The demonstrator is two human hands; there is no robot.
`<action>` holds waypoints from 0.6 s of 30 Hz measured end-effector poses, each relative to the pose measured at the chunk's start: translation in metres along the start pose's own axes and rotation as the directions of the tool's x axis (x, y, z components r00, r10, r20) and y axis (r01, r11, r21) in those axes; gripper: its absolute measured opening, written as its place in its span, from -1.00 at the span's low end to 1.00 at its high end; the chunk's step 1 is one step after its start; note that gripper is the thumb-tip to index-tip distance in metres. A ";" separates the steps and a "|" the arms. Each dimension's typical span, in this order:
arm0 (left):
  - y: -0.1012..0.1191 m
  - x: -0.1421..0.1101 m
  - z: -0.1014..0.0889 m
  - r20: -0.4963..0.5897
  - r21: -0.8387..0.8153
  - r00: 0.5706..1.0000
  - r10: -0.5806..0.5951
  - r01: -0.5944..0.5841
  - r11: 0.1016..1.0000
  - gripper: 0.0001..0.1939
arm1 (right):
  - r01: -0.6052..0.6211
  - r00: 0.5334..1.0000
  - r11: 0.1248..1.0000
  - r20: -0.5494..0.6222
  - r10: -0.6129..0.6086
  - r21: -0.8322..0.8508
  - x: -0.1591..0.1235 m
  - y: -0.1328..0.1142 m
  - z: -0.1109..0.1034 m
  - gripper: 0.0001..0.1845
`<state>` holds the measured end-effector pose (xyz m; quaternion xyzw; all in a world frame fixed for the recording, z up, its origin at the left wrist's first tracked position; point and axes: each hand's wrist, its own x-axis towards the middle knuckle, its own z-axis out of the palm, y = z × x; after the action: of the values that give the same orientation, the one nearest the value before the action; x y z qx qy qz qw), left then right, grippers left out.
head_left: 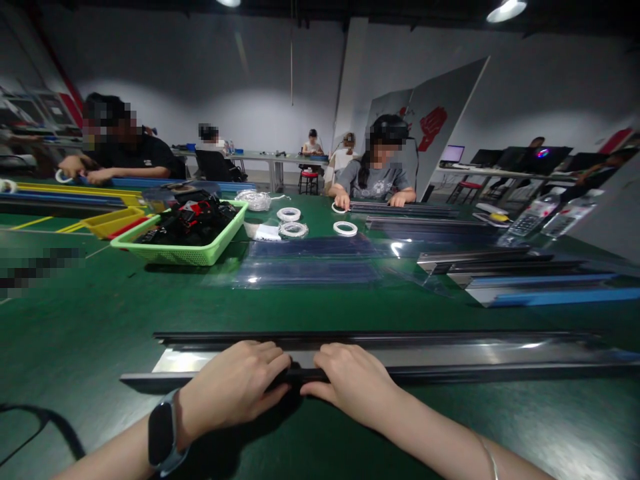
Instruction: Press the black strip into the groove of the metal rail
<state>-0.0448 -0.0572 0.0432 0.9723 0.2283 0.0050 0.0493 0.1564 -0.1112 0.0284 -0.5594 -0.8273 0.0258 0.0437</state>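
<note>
Grips with left hand (245,380) and right hand (350,380) the long channel (450,355) by its near edge (450,375), lying this side of the green basket (215,253), probably light, stiff, slippery inside, best held by both edges.

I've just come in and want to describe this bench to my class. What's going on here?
A person's left hand and right hand grip the near black edge of a long metal channel, side by side, fingers over the edge and thumbs in front. The channel lies lengthwise across the green table. Beyond it are clear plastic sheets, white rolls and a light green basket of dark items. Across the table, a co-worker has both hands at dark strips.
</note>
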 end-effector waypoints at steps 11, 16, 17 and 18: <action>-0.001 0.003 0.007 0.006 0.079 0.999 -0.035 0.034 0.996 -0.90 | 0.110 0.993 0.990 -0.054 -0.106 0.087 0.000 0.002 0.000 -0.74; -0.002 0.003 0.005 0.002 0.055 0.999 -0.042 0.042 0.998 -0.90 | 0.070 0.997 0.992 -0.038 -0.066 0.102 0.001 0.001 0.003 -0.71; -0.003 0.003 0.005 0.000 0.051 0.999 -0.043 0.043 0.998 -0.90 | 0.068 0.997 0.993 -0.036 -0.065 0.101 0.000 0.000 0.003 -0.71; -0.003 0.004 0.004 -0.002 0.048 0.999 -0.041 0.041 0.998 -0.90 | 0.067 0.997 0.993 -0.038 -0.063 0.100 0.000 0.000 0.003 -0.73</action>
<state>-0.0427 -0.0537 0.0387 0.9683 0.2484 -0.0012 0.0261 0.1563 -0.1109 0.0257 -0.5297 -0.8418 0.0565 0.0872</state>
